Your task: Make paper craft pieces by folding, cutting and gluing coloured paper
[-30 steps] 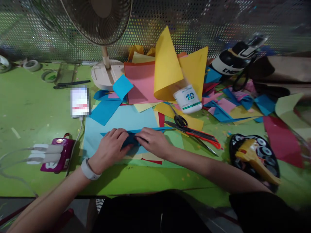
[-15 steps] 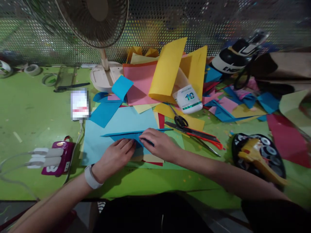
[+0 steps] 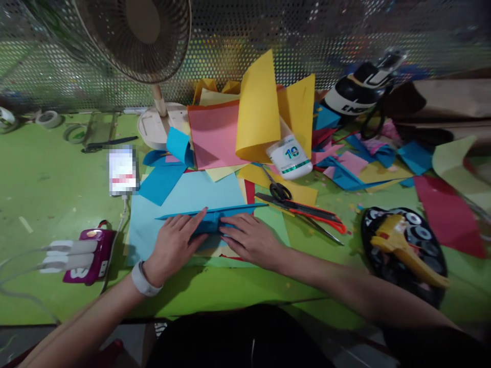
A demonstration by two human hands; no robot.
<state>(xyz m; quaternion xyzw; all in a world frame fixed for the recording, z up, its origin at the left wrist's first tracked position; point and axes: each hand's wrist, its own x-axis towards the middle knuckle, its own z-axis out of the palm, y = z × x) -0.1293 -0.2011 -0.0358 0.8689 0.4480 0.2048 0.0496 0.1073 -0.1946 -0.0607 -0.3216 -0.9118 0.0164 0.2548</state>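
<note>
A folded piece of blue paper (image 3: 210, 222), with a long narrow strip along its far edge, lies on a stack of coloured sheets topped by a light blue sheet (image 3: 207, 190). My left hand (image 3: 174, 248) rests on the folded paper's left part, palm down, thumb and index finger spread apart. On the right part, my right hand (image 3: 251, 237) lies with its fingers stretched out flat over the paper. Both hands cover some of the folds. Black-handled scissors (image 3: 281, 192) and a box cutter (image 3: 312, 210) with red edging lie right of the stack.
A desk fan (image 3: 163, 120) stands at the back left. Yellow sheets (image 3: 257, 112) and a white pack (image 3: 290, 157) sit behind the stack. A phone (image 3: 123, 171) and purple power strip (image 3: 90, 255) are at left; a yellow glue gun (image 3: 406, 253) lies at right.
My left hand has opened, its index finger and thumb spreading over the blue paper. The right hand has flattened out, and the dark thing under its fingers no longer shows. The view has shifted slightly.
</note>
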